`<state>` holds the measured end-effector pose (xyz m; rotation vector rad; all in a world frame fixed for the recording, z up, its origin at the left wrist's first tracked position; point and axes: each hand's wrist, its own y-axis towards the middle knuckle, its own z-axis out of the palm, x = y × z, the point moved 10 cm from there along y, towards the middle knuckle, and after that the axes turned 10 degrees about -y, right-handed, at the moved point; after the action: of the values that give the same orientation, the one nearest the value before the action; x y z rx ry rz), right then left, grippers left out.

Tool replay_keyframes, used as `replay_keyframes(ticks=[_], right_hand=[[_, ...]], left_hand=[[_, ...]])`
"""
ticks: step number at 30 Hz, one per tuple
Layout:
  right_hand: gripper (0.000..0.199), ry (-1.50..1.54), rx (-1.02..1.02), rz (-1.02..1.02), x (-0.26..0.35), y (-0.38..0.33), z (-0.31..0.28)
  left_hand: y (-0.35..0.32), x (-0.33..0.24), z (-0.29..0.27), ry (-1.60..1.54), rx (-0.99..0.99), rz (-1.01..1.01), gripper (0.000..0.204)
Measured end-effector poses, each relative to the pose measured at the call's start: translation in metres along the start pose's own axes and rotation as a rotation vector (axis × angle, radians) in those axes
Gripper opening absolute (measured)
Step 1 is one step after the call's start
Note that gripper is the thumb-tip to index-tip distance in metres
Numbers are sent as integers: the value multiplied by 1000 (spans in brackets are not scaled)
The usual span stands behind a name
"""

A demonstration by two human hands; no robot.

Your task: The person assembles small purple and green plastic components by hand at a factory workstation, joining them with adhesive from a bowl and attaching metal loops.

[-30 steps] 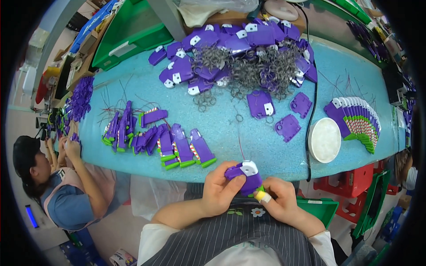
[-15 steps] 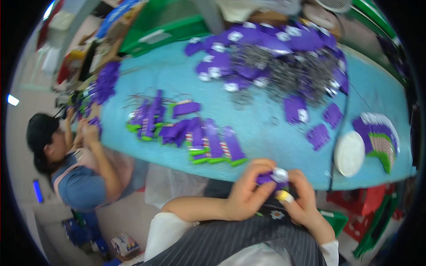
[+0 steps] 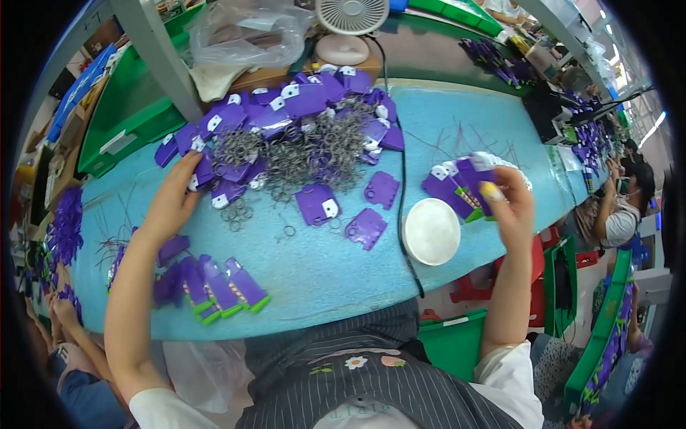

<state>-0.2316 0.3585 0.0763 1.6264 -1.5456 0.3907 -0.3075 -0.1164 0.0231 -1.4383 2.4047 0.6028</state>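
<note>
My left hand (image 3: 174, 196) reaches to the left edge of a heap of flat purple pieces with white tabs (image 3: 304, 100). Its fingers are apart, with the fingertips at one piece's white tab; no firm hold shows. Over on the right, my right hand (image 3: 516, 207) is closed on a purple piece with a white top (image 3: 475, 173), slightly blurred. That piece is over a fanned row of purple pieces with green ends (image 3: 444, 187). A yellow wrap (image 3: 491, 191) covers one finger of this hand. Loose metal rings (image 3: 307, 154) lie over the heap's front.
A round white dish (image 3: 431, 231) and a black cable (image 3: 404, 179) lie on the blue table (image 3: 307, 286). Purple pieces with green ends (image 3: 225, 286) lie at the front left. A small fan (image 3: 351, 14) stands behind. Co-workers sit at both sides.
My hands were together at the table's front edge on a purple and white piece. They have parted, left to the heap and right to the fanned row. The view has swung right.
</note>
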Motion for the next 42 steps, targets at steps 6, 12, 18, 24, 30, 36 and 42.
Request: replay_keyframes(ticks=[6,12,18,24,30,36,42], right_hand=[[26,-484,197,-263,-5,18,59],[41,-441,229,-248,-16,21,53],[54,-672,141,-343,54,-3,63],[80,433,807,-368,158,-112,149],[77,115,584,-429,157,-117,170],[85,-19,604,-480,174,-132,199],[84,-107,520,-428,165,-134,200]], left_hand=[[-11,-13,-6,-91,-2,-88,40],[-63,-53,-17,-1015,-234,-430,23],[-114,-150,101,-1782,26,-575,36],[-107,-224,150,-2382,465,-504,34],[-119,-185,81,-1406,-39,-314,45],[-133,-187,61,-775,-74,-82,52],[-156,-118,88,-1062,-151,-507,30]])
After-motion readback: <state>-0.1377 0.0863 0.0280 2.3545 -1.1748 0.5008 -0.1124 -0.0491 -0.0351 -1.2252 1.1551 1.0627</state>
